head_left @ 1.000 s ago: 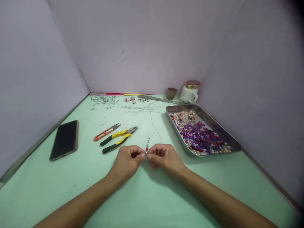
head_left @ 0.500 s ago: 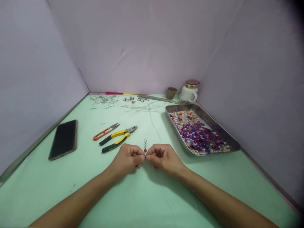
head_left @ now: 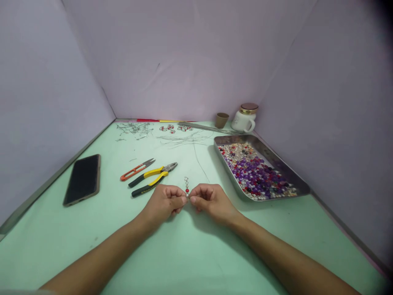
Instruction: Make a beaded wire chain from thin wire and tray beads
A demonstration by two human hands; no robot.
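Between the left grip (head_left: 164, 203) and right grip (head_left: 211, 200), both pinching its lower end, the beaded pin (head_left: 186, 189) stands upright, loop end pointing up.

Soft, even light falls from overhead, moderately bright, with a cool lilac cast. Faint, blurred shadows lie on the tabletop (head_left: 184, 254) just under the left hand (head_left: 164, 203), the right hand (head_left: 211, 200) and both forearms. The beaded pin (head_left: 186, 188) pinched between the hands reads sharp. To the right of the hands, the steel tray (head_left: 276, 162) gives only a dull sheen. The edges bend with wide-angle distortion, and the far upper right corner is darkened by vignetting.
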